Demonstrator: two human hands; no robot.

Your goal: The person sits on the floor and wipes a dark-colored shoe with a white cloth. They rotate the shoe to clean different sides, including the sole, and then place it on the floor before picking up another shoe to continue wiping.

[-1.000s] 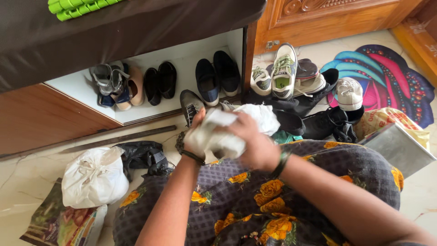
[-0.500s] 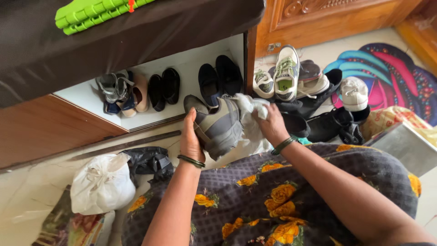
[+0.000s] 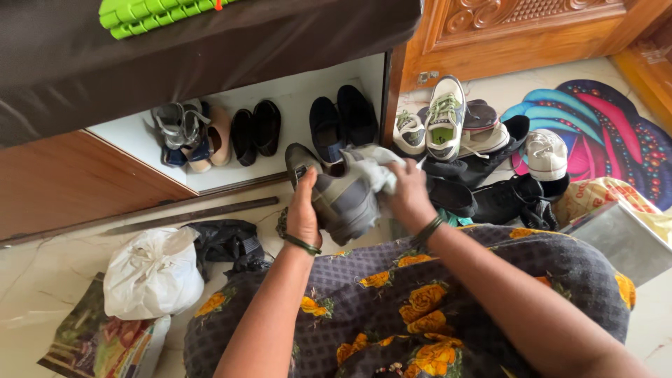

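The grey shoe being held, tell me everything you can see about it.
The grey shoe is a sports-type shoe, dark grey with lighter grey-beige panels, of what looks like fabric or synthetic material. It is held off the floor above the person's lap, tilted, one end pointing toward the shoe shelf. The left hand grips its side; the right hand presses a white cloth against its other side. Its sole is not visible.

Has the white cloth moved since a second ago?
Yes. The white cloth has shifted right, off the grey shoe, toward the cabinet post.
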